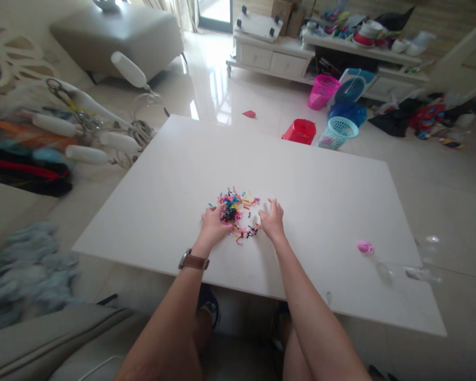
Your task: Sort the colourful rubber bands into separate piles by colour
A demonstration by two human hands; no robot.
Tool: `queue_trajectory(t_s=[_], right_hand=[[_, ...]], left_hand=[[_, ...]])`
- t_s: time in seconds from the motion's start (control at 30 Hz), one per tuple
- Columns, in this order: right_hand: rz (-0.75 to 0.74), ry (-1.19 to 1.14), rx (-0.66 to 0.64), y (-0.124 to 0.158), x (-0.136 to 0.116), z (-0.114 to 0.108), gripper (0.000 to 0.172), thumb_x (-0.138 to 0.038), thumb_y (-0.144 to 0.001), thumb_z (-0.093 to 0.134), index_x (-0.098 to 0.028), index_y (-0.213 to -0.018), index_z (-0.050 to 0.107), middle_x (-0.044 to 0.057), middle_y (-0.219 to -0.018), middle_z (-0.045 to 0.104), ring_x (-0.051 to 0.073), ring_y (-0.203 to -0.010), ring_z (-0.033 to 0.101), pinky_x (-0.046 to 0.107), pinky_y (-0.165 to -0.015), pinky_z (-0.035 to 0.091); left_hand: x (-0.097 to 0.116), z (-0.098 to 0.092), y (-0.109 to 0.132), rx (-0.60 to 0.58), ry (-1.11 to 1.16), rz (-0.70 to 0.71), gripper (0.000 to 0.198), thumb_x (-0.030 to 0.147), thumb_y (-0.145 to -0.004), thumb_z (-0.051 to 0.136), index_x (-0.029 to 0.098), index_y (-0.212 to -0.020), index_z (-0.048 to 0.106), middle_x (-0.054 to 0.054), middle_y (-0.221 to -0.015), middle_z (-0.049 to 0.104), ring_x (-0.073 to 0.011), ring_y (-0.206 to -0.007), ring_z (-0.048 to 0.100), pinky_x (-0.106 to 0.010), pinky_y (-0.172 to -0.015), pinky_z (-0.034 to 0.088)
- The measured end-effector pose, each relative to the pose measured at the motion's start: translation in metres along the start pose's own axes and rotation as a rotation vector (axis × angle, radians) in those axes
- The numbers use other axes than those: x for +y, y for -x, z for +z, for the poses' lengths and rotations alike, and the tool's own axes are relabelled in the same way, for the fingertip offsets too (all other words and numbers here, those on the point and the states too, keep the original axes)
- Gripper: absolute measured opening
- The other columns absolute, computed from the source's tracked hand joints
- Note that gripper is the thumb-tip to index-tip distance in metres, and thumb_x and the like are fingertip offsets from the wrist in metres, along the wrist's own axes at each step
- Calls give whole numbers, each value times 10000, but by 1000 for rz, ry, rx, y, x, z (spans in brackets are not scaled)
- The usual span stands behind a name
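Note:
A loose heap of small coloured bands [230, 211], which look like hair elastics, lies on the white table [321, 196]. Pink, black, blue, yellow and red ones are mixed, with strays scattered round the edge. My left hand [214, 225] rests against the heap's left side, fingers apart and curved about it; some fingertips are hidden among the bands. On the other side, my right hand [273, 219] is held just right of the scattered bands. Its fingers are spread and bent, and nothing shows between them. A brown-strapped watch [194, 261] is on my left wrist.
Towards the table's right edge are a pink object [365, 247] and a clear container with a label [420, 274], blurred. Beyond the far edge stand a red bin [301, 130], a light blue basket [338, 132] and a pink basket [323, 91]. A white chandelier [115, 143] lies left of the table.

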State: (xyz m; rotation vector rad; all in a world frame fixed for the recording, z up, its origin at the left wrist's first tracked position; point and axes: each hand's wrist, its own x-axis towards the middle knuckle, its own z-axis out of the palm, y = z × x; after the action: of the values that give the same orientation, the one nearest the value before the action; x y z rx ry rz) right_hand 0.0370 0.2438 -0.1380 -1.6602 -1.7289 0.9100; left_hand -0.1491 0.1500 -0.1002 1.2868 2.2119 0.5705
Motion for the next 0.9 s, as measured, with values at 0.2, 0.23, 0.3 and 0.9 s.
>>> queue_trajectory(t_s=[0.2, 0.23, 0.3, 0.9], right_hand=[[50, -260, -245, 13, -14, 30, 511, -308, -852, 583, -213, -1354, 562, 108, -1450, 618, 255, -1380, 552, 455, -1212, 394], [5, -300, -289, 17, -21, 34, 449, -319, -866, 579, -228, -1305, 592, 82, -1390, 662, 241, -1316, 603, 435, -1174, 440], [-78, -339, -329, 23, -34, 36, 333, -324, -892, 553, -240, -1201, 645, 52, -1262, 723, 222, -1194, 670, 404, -1097, 508], [-154, 41, -88, 5, -31, 85, 573, -308, -988, 406, -81, -1512, 458, 196, -1651, 396, 249, -1588, 278, 479, -1304, 197]], left_hand=[[3, 15, -3, -31, -42, 23, 686, 234, -692, 782, 252, -1363, 638, -122, -1298, 568, -321, -1308, 541, -429, -1160, 375], [3, 15, -4, -33, -44, 19, 656, 239, -700, 775, 247, -1345, 650, -124, -1290, 572, -319, -1292, 548, -425, -1152, 383], [4, 12, -5, -30, -48, 19, 604, 248, -721, 757, 240, -1318, 664, -130, -1285, 573, -322, -1298, 537, -431, -1151, 382], [10, -20, -15, 25, 76, -196, 612, 376, -894, 568, 181, -1471, 511, -211, -1450, 516, -354, -1450, 437, -502, -1211, 301]])
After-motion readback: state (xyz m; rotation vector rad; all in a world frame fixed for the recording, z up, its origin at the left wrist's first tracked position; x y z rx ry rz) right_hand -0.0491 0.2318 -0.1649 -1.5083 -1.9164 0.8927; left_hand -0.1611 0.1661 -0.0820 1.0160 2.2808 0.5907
